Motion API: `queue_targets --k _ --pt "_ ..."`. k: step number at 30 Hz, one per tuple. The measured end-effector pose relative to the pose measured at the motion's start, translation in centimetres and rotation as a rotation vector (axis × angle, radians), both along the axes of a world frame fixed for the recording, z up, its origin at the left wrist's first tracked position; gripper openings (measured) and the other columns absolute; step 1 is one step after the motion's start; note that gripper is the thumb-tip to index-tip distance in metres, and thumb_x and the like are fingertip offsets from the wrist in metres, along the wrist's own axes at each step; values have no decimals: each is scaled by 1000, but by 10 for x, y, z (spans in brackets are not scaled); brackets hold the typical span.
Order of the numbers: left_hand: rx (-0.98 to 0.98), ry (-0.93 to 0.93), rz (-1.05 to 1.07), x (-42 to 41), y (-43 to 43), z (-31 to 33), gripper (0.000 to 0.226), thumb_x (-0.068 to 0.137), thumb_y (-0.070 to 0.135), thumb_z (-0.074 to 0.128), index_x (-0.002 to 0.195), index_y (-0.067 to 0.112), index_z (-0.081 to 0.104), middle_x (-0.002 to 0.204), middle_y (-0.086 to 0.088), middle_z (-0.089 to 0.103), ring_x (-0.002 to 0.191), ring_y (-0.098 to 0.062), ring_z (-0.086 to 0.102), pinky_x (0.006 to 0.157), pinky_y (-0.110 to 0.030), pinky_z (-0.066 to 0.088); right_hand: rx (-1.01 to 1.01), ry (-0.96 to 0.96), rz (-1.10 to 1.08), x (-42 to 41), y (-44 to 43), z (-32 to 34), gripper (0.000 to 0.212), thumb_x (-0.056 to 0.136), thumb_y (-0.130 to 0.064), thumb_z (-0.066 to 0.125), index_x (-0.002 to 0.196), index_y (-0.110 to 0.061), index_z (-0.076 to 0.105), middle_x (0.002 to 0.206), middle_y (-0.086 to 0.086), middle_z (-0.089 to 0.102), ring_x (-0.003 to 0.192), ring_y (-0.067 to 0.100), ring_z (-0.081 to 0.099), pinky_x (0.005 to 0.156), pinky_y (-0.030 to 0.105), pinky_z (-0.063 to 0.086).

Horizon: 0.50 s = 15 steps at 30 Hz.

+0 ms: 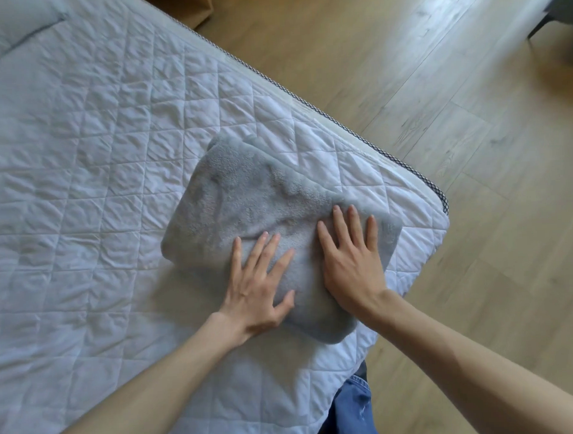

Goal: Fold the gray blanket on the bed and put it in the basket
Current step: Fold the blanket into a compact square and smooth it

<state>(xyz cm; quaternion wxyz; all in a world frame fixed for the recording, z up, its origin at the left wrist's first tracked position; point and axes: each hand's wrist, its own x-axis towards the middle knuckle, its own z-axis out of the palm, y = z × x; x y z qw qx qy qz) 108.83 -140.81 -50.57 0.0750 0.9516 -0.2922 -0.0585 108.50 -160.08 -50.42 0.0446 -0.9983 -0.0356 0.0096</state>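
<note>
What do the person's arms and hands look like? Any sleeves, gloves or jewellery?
No sleeves, gloves, rings or watch are in view: the left hand and right hand are bare well past the wrists. Blue denim shows near the lower edge.

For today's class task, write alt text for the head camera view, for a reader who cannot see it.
A person's left hand and right hand press flat, fingers straight, on a folded gray blanket near the corner of a bed with a white quilted cover. Wooden floor shows beside the bed; no basket is in view.
</note>
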Motion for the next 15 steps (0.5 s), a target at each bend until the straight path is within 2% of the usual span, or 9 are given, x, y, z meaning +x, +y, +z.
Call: queue_targets --k 3,6,8,11,13,15 --pt "127 -59 -47 13 46 3 87 68 57 54 143 17 35 153 -15 26 143 -30 22 108 -68 8 79 -29 -27 -12 36 14 52 80 -15 30 123 -4 56 140 30 41 133 48 33 109 56 13" --pt "300 -96 -142 28 81 6 109 56 61 64 147 18 24 155 -16 19 143 -32 17 106 -72 8 110 11 -15 -28 80 12 50 79 -20 45 126 -6 54 139 31 42 132 48 35 107 58 17" --pt "387 -111 -202 38 92 4 123 46 60 75 148 20 21 156 -16 16 143 -34 16 104 -73 9 104 80 -46 -36 104 6 66 73 -27 65 134 -7 47 143 31 37 134 49 31 107 64 14" --pt "441 -142 -238 53 92 -3 138 34 54 83 149 22 14 155 -16 13 141 -38 14 103 -75 10 63 128 -89 -38 121 -2 89 62 -33 78 140 -9 41 147 31 31 136 49 27 107 67 10" --pt "440 -167 -246 60 88 -9 140 32 51 85 149 21 14 154 -16 14 140 -39 16 103 -75 10 37 150 -85 -36 120 -7 101 56 -36 82 143 -10 38 149 30 27 137 49 24 108 67 8" --pt "431 -206 -270 65 86 -15 132 38 48 84 148 19 17 152 -17 17 139 -40 20 103 -76 9 11 160 -76 -33 116 -14 105 53 -36 84 144 -10 36 149 30 26 137 49 23 108 67 9"
